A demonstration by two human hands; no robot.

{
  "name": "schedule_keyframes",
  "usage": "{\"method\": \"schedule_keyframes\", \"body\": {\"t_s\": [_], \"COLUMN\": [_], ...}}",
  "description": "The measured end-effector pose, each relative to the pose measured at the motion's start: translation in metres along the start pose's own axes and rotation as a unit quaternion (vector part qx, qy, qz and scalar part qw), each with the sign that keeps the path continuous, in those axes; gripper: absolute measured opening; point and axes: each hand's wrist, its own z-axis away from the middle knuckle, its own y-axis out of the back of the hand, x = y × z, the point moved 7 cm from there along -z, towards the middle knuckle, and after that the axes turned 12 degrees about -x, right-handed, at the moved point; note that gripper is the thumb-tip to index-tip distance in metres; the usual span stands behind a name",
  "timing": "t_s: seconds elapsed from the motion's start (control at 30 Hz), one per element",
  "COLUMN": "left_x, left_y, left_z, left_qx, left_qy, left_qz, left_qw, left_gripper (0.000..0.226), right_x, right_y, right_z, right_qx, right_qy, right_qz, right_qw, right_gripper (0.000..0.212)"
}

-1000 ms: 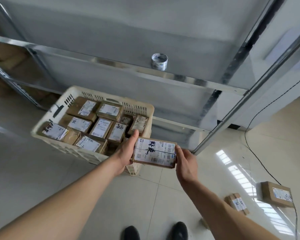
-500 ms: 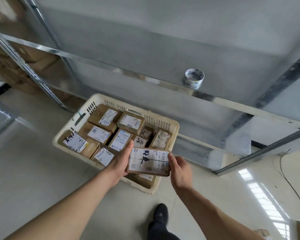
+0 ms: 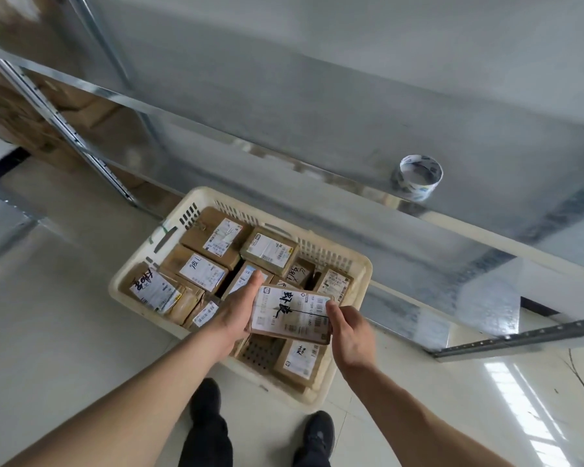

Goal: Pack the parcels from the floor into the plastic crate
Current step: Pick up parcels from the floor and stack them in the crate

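Observation:
A cream plastic crate (image 3: 358,264) stands on the tiled floor, filled with several brown cardboard parcels (image 3: 201,271) bearing white labels. I hold one flat labelled parcel (image 3: 290,313) with black handwriting above the crate's near right part. My left hand (image 3: 238,310) grips its left edge and my right hand (image 3: 348,335) grips its right edge. Below it another labelled parcel (image 3: 299,360) lies beside a bare patch of the perforated crate bottom (image 3: 260,352).
A metal shelf rack (image 3: 284,153) runs behind the crate, with a roll of tape (image 3: 418,176) on its shelf. Cardboard boxes (image 3: 24,106) are stacked at the far left. My shoes (image 3: 206,397) stand on the floor just before the crate.
I have stepped closer and the parcel in both hands has moved from in front of the crate to above its near right part. The parcels on the floor at the right are out of view.

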Motion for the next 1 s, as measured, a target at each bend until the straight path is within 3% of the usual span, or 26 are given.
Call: {"method": "schedule_keyframes", "body": {"t_s": [0.17,0.33,0.43,0.5,0.67,0.83,1.0], "left_x": [-0.001,0.001,0.006,0.004,-0.015,-0.051,-0.073], "left_y": [0.044,0.112,0.164,0.204,0.292,0.353,0.370], "left_z": [-0.029,-0.066,-0.093,-0.116,-0.177,-0.225,-0.242], "left_qx": [-0.036,-0.101,-0.113,-0.118,-0.123,-0.106,-0.101], "left_qy": [0.022,0.058,0.055,0.048,0.079,0.123,0.133], "left_qz": [-0.033,-0.109,-0.131,-0.158,-0.182,-0.183,-0.259], "left_qw": [0.999,0.987,0.983,0.979,0.972,0.970,0.951], "left_gripper": [0.053,0.104,0.081,0.075,0.091,0.117,0.091], "right_x": [-0.007,-0.021,-0.021,-0.021,-0.016,0.001,0.020], "right_y": [-0.033,-0.089,-0.139,-0.180,-0.277,-0.342,-0.378], "right_z": [-0.023,-0.056,-0.085,-0.105,-0.159,-0.203,-0.221], "right_qx": [0.014,0.036,0.047,0.033,-0.014,-0.041,-0.081], "right_qy": [-0.018,-0.042,-0.065,-0.088,-0.137,-0.167,-0.200], "right_qz": [0.001,-0.004,-0.023,-0.052,-0.095,-0.095,-0.081], "right_qw": [1.000,0.998,0.997,0.994,0.986,0.981,0.973], "right_gripper": [0.052,0.057,0.074,0.069,0.067,0.090,0.075]}}
